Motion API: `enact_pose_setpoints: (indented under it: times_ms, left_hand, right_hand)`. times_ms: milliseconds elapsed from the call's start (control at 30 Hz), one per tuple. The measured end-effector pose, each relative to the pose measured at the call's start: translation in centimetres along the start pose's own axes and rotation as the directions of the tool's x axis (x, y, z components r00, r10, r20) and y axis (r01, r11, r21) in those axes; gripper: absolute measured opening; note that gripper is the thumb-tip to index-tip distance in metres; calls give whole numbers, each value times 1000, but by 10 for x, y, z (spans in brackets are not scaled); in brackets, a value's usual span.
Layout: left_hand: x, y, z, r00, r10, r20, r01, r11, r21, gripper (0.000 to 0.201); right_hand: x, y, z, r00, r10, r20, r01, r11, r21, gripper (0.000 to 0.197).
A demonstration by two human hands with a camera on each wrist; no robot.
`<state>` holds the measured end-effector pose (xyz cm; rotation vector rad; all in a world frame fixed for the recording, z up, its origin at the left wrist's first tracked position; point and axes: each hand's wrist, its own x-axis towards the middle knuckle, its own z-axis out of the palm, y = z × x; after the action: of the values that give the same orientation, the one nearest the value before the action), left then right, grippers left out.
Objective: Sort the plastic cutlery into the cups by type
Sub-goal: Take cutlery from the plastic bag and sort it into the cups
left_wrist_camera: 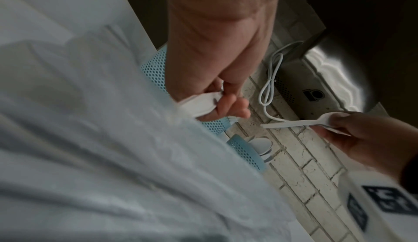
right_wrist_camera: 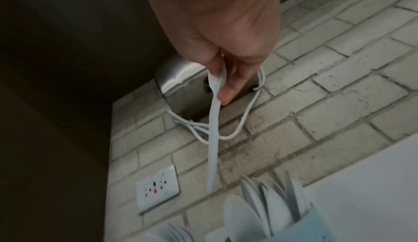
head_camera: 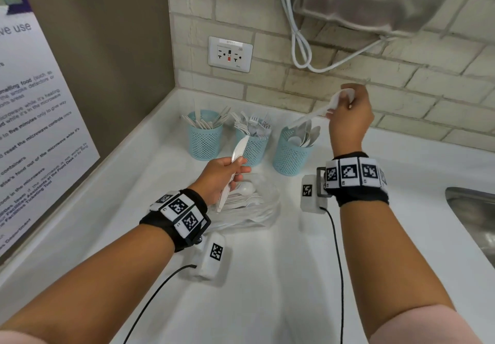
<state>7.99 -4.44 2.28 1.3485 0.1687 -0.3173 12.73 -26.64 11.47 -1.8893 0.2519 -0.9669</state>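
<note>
The left hand [head_camera: 218, 180] is gripping a white knife [head_camera: 235, 162] above the loose cutlery pile [head_camera: 249, 201]; farther back, the right hand [head_camera: 348, 115] is pinching a spoon [head_camera: 318, 111] bowl-up, handle pointing into the right-most cup [head_camera: 290, 153]

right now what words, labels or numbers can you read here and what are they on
"ve use": heading, cut off at the frame edge, on the wall poster.
"five minutes", "reset the microwave", "Facilities Ticketing Tool": body lines on the same poster; the rest is too blurred or cropped.
Small label strip on the wall socket: too small to read.
Wristband markers: black-and-white patterns, no words.
Blue cups: no text.
</note>
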Motion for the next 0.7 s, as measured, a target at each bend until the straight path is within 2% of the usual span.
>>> enact_pose_setpoints:
  times_ms: [67,133,233,400,600,667,700]
  left_hand:
    - [1,-1,2,1000,-14,11,14,1000,1,24]
    - [1,-1,3,999,-36,20,36,999,-2,26]
    - [1,1,1,995,-84,57,84,996,-9,28]
    - [0,5,-6,987,-130,97,136,989,-65,26]
    - [-2,5,-7,986,-92,142,102,993,-62,25]
    - [-1,2,-7,988,-64,139,71,997,-44,23]
    - [-1,1,-7,989,-45,137,51,998,-38,22]
  right_hand:
    - [1,5,3,996,-93,1,93,991,-97,23]
    - [-6,15,11,985,-137,106,158,960,-232,26]
    - [-19,31,24,958,-91,273,198,895,-398,29]
    - [-26,47,40,928,-29,371,262,758,-597,30]
    - [-25,48,44,877,222,426,157,706,-691,36]
    - [-25,42,43,885,190,425,165,725,-669,36]
    - [-27,38,43,903,110,415,196,754,-627,36]
